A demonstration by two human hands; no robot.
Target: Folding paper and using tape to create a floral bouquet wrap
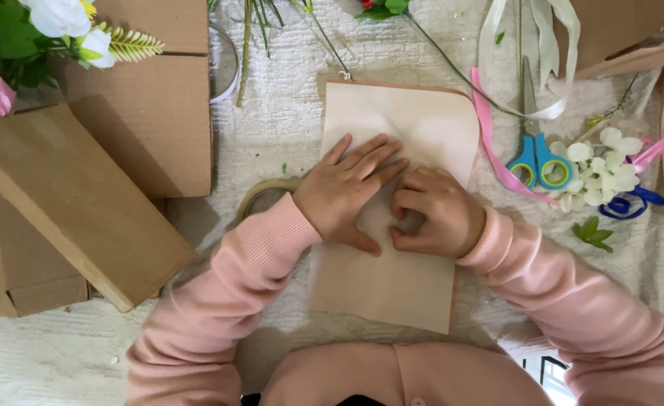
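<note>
Pink sleeves (219, 301) fill the bottom of the view, both arms reaching forward onto a sheet of pale peach paper (400, 135) that lies flat on the white textured tabletop (279, 128). Left hand (345, 193) rests palm down on the middle of the sheet, fingers spread and pressed flat, gripping nothing. Right hand (431, 213) sits just beside it, touching it at the fingertips, with its fingers curled under against the paper; I cannot tell whether it pinches a fold or only presses down.

Beside the left wrist, partly hidden by the hand, lies a roll of tape (260, 194). To the right of the sheet lie scissors (533, 150) with blue and green handles, blades pointing away from the person, and a pink ribbon (494, 143) runs along the paper's right edge. Near the scissors is a cluster of white artificial flowers (599, 169), with a blue ribbon (633, 203) just beside it. Brown cardboard boxes (84, 195) crowd the left side, with white flowers and green leaves (61, 22) above them in the corner. Green stems (437, 56) lie across the far edge.
</note>
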